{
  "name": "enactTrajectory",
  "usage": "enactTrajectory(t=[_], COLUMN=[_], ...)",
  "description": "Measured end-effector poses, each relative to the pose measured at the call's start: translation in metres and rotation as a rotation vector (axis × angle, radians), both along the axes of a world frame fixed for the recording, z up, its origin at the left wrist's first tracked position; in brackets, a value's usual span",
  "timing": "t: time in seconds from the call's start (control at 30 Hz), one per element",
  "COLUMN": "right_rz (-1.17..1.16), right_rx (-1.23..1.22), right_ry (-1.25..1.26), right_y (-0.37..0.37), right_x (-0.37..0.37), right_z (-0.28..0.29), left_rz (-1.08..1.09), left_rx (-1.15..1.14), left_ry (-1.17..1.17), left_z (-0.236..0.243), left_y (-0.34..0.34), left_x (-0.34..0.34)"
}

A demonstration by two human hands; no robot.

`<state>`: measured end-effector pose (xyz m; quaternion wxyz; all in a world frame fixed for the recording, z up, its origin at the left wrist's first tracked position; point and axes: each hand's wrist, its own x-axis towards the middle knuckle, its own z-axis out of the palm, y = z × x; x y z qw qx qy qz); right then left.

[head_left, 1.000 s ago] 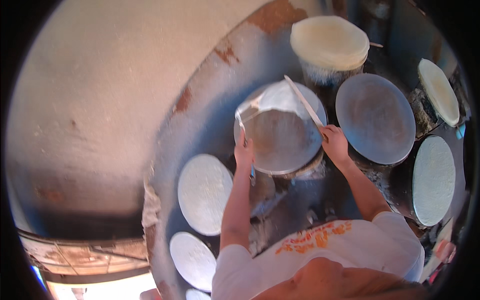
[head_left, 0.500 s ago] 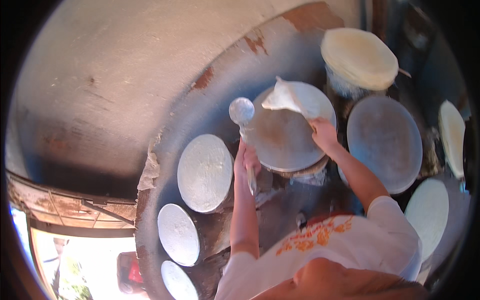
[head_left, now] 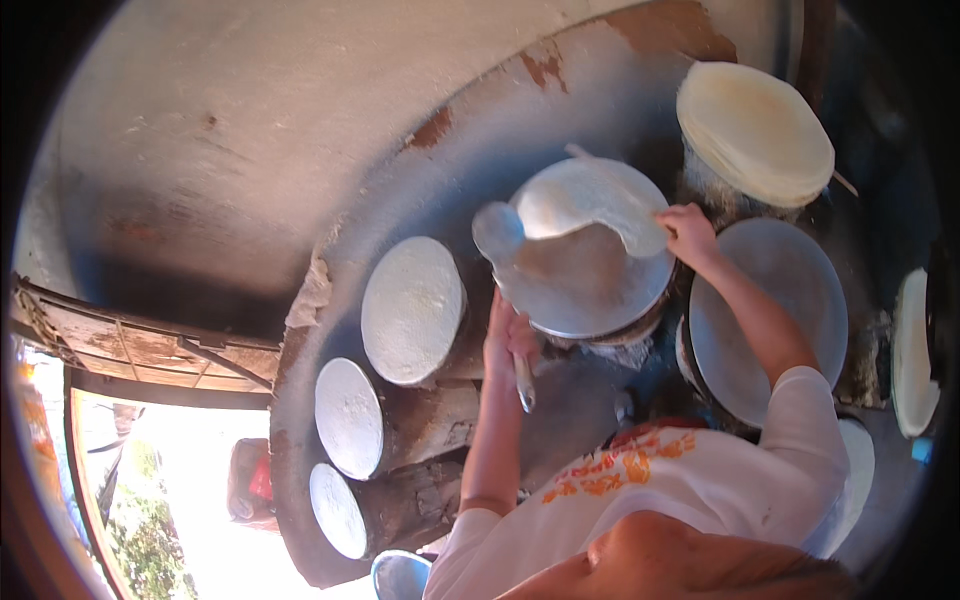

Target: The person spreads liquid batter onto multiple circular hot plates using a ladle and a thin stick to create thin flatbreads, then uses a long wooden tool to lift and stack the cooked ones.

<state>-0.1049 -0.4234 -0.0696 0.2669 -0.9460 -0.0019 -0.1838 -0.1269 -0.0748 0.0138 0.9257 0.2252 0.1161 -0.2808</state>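
Note:
My left hand [head_left: 510, 338] is closed round the handle of a metal ladle [head_left: 498, 231], whose round bowl overlaps the left edge of a round griddle [head_left: 590, 300]. My right hand [head_left: 688, 233], at the griddle's right rim, grips a pale flat stick [head_left: 600, 166] that stretches across the far part of the plate. White batter [head_left: 560, 203] lies in a curved band over the far side and right of the griddle. Bare brownish metal shows on its near half. Motion blurs the stick and ladle bowl somewhat.
Left of me stand several round griddles covered with pale batter, the nearest a large one [head_left: 413, 310]. A bare griddle [head_left: 770, 320] is at my right. Behind it rises a stack of thin pancakes [head_left: 757, 132]. Another pale round sheet [head_left: 912, 350] is at the far right.
The batter has gone from a small clump to a broad curved band. My right hand has moved right and slightly away, with the stick; the ladle now overlaps the griddle's edge. The view has shifted.

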Motion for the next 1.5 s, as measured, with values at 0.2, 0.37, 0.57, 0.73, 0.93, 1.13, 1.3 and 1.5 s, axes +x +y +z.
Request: enactTrajectory(t=[0.2,0.37,0.57,0.73,0.93,1.13,1.3,1.5], right_rz=[0.382,0.667,0.612,0.682,0.766,0.722,0.788,0.512], right_rx=[0.071,0.225,0.122,0.328,0.329,0.302,0.302,0.385], right_ry=[0.153,-0.029,0.019,0.302,0.119,0.356,0.319,0.23], right_y=[0.049,0.005,0.011,-0.011,0.008,-0.043,-0.005,-0.048], right_x=[0.04,0.034,0.087,0.044,0.084,0.06,0.044,0.009], right_z=[0.001,0.005,-0.003,0.018,0.011,0.013,0.023,-0.003], left_rz=[0.084,0.026,-0.219,-0.278,-0.261,-0.19,-0.09,-0.032], left_rx=[0.126,0.881,1.555,1.455,1.535,1.411,1.338,1.239], left_ry=[0.037,-0.243,-0.52,-0.59,-0.778,-0.253,-0.28,-0.295], left_z=[-0.014,0.018,-0.037,-0.031,-0.035,-0.001,-0.013,-0.021], left_y=[0.002,0.001,-0.016,0.006,-0.005,0.02,0.016,0.005], left_x=[-0.022,-0.048,-0.064,-0.099,-0.093,-0.09,-0.069,-0.063])
